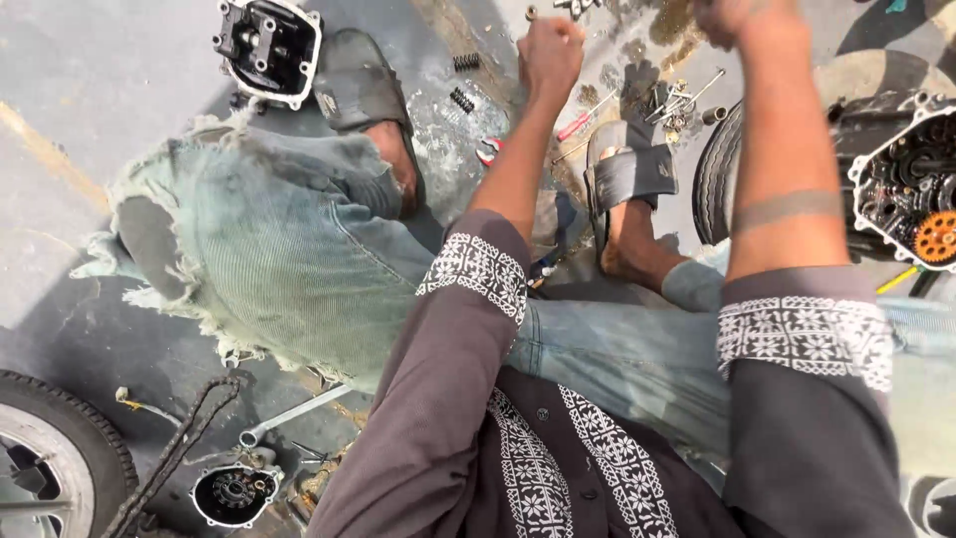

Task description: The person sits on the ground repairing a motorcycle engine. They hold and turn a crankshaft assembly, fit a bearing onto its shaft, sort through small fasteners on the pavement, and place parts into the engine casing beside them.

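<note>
My left hand (551, 50) is stretched out ahead in a closed fist over the oily ground; I cannot see anything in it. Just past it lie two small black springs (463, 80) and a red-handled tool (575, 126). My right hand (730, 16) is raised at the top edge and partly cut off, above a scatter of bolts and sockets (677, 100). Its fingers are hidden. I am squatting in torn jeans and black sandals (632, 169).
An open engine with an orange gear (921, 204) sits at the right beside a tyre (715, 174). A metal engine cover (269, 40) lies top left. At the bottom left are a wheel (55, 463), a chain (179, 443), a wrench (289, 413) and a round black part (234, 493).
</note>
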